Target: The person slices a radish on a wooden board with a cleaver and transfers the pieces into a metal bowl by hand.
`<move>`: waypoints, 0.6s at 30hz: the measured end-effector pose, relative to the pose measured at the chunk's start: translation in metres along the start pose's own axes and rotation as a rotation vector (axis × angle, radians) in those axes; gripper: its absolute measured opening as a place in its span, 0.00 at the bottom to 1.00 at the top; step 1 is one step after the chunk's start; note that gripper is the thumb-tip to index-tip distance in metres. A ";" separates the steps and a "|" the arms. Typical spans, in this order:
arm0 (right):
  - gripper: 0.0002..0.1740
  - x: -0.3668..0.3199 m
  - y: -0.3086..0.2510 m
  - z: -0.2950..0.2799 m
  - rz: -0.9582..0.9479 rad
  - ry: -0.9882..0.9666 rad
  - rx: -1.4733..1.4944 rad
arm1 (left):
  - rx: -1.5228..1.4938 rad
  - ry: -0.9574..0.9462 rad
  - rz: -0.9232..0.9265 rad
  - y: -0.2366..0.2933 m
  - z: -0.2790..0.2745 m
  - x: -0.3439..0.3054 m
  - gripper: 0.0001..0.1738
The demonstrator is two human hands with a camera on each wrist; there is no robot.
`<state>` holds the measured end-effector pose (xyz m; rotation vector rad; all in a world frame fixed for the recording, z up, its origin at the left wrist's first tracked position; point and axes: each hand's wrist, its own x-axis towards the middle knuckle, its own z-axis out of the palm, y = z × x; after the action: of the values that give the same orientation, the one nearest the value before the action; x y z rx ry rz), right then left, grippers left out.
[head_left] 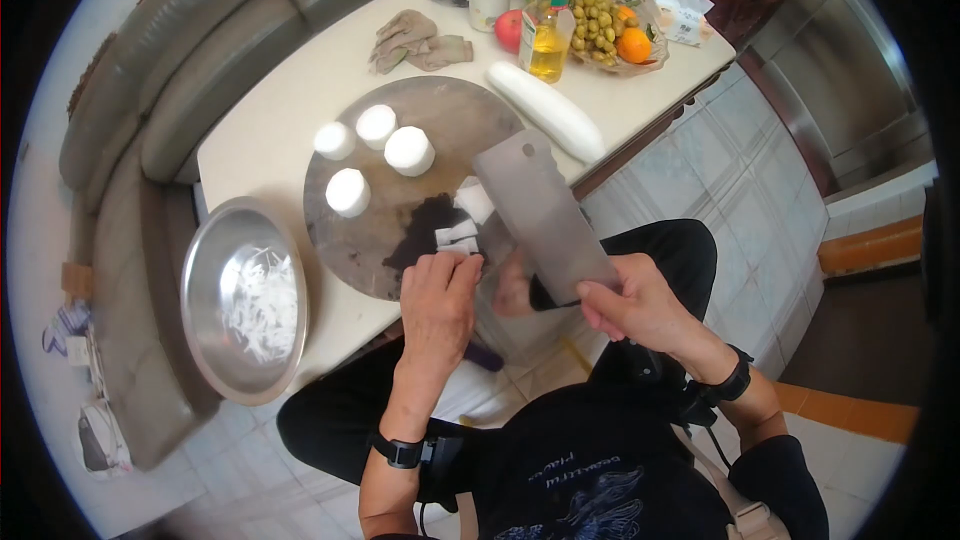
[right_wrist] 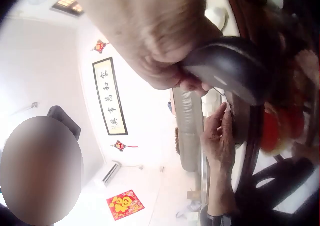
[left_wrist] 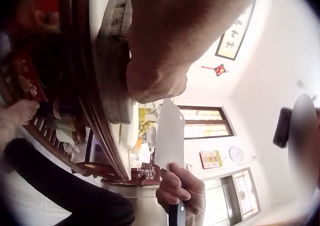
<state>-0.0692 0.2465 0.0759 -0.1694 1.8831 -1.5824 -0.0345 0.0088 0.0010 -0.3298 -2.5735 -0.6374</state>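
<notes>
My right hand (head_left: 640,300) grips the black handle of a cleaver (head_left: 545,215), its broad blade raised beside the round chopping board (head_left: 340,230). At the board's near edge my left hand (head_left: 438,295) has its fingers bent down on white radish slices (head_left: 457,235), its fingertips partly hidden. A larger white radish piece (head_left: 475,200) lies just beyond the slices, close to the blade. Several thick white radish chunks (head_left: 408,151) stand farther back on the board. In the left wrist view the cleaver (left_wrist: 171,136) is upright, apart from the left hand.
A steel bowl (head_left: 205,330) with white shreds (head_left: 262,305) stands left of the board. Behind the board are a whole white radish (head_left: 545,110), an oil bottle (head_left: 548,35), a fruit bowl (head_left: 655,62) and a crumpled cloth (head_left: 415,40). The table edge (head_left: 620,155) runs along the right.
</notes>
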 end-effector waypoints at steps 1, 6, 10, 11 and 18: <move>0.12 0.001 0.002 0.001 -0.006 -0.017 0.008 | -0.004 0.009 0.010 -0.001 0.001 -0.002 0.14; 0.09 0.007 -0.003 0.009 0.020 -0.063 -0.013 | -0.003 0.040 -0.006 0.000 -0.012 -0.009 0.11; 0.08 0.017 -0.009 0.018 -0.176 -0.087 -0.398 | 0.048 0.075 -0.091 -0.010 -0.019 -0.021 0.12; 0.08 0.020 -0.012 0.021 -0.226 -0.093 -0.551 | 0.048 0.108 -0.125 -0.012 -0.020 -0.024 0.13; 0.06 0.036 -0.019 0.030 -0.388 -0.204 -0.941 | 0.121 0.112 -0.010 -0.012 -0.018 -0.034 0.14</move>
<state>-0.0861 0.1986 0.0775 -1.1023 2.3652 -0.7121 -0.0021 -0.0139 -0.0063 -0.2346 -2.4945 -0.4874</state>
